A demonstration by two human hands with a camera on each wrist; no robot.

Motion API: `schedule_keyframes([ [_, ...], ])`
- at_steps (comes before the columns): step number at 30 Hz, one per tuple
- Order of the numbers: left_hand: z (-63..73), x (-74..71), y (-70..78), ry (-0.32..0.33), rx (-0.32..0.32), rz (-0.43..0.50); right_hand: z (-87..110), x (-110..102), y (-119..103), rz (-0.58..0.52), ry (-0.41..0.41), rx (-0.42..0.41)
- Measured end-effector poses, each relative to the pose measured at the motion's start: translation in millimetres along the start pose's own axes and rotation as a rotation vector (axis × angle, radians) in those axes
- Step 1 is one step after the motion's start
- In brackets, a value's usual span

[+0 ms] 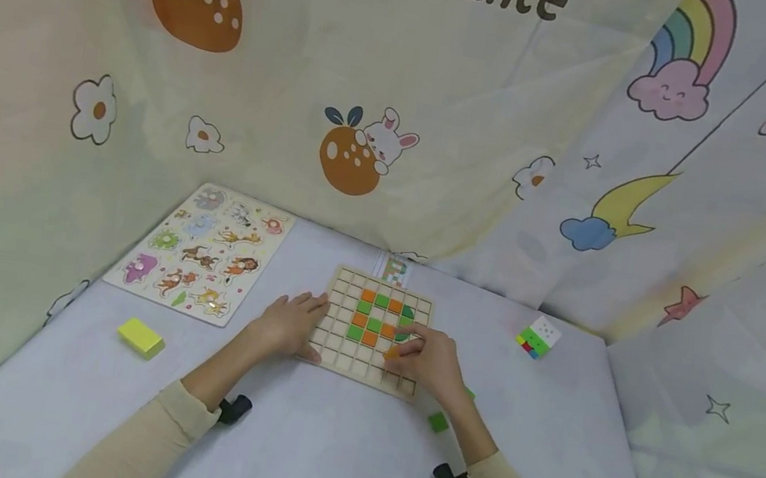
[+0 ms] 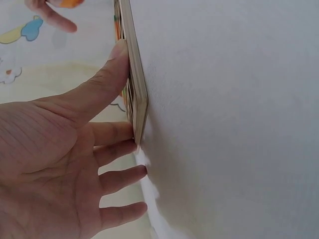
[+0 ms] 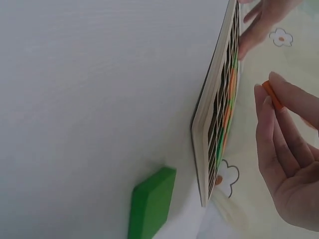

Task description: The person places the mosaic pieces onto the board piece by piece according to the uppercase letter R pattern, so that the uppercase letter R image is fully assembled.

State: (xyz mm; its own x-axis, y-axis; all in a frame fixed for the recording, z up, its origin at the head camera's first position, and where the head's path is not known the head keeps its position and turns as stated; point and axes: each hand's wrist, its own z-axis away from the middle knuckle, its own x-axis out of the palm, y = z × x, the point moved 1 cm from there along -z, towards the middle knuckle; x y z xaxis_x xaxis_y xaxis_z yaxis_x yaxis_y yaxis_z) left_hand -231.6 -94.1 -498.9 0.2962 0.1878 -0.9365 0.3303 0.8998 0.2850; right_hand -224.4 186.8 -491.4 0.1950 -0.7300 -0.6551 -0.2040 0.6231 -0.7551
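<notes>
A wooden grid board (image 1: 348, 358) lies on the table, with orange and green square tiles set in some of its cells and rounded green pieces near its right side. My left hand (image 1: 293, 324) rests at the board's left edge, its fingers fairly straight; in the left wrist view the thumb (image 2: 112, 67) touches the board's face. Over the lower right of the board, my right hand (image 1: 435, 358) pinches a small orange tile (image 3: 272, 95) between thumb and fingertips, above the surface. A green tile (image 1: 438, 423) lies beside the board, near the right wrist.
An animal peg puzzle (image 1: 201, 255) lies at the back left, with a yellow block (image 1: 141, 338) in front of it. To the right stands a puzzle cube (image 1: 538, 337). A patterned card (image 1: 396, 269) sits behind the board. Printed cloth hangs behind the table.
</notes>
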Motion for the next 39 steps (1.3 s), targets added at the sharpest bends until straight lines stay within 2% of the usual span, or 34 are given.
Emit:
schedule_keyframes([
  [5, 0.0, 0.5, -0.5, 0.004, 0.003, -0.001, -11.2, 10, -5, -0.032, -0.03, -0.021],
  [11, 2.1, -1.3, 0.5, -0.003, 0.003, 0.003, -21.9, 24, -9, 0.032, -0.041, -0.057],
  [20, 1.0, -2.0, 0.6, -0.014, -0.002, -0.004, -36.4, 38, -18, 0.034, -0.065, -0.121],
  [28, -0.6, -1.4, -0.7, -0.02, -0.009, 0.001, -46.5, 47, -24, 0.06, -0.089, -0.116],
  [34, -1.6, -1.4, -0.2, -0.012, -0.012, 0.005, -49.3, 49, -23, 0.1, -0.078, -0.119],
  [39, -0.8, -0.4, 0.6, -0.021, -0.014, 0.002, -48.4, 51, -21, 0.095, -0.112, -0.107],
])
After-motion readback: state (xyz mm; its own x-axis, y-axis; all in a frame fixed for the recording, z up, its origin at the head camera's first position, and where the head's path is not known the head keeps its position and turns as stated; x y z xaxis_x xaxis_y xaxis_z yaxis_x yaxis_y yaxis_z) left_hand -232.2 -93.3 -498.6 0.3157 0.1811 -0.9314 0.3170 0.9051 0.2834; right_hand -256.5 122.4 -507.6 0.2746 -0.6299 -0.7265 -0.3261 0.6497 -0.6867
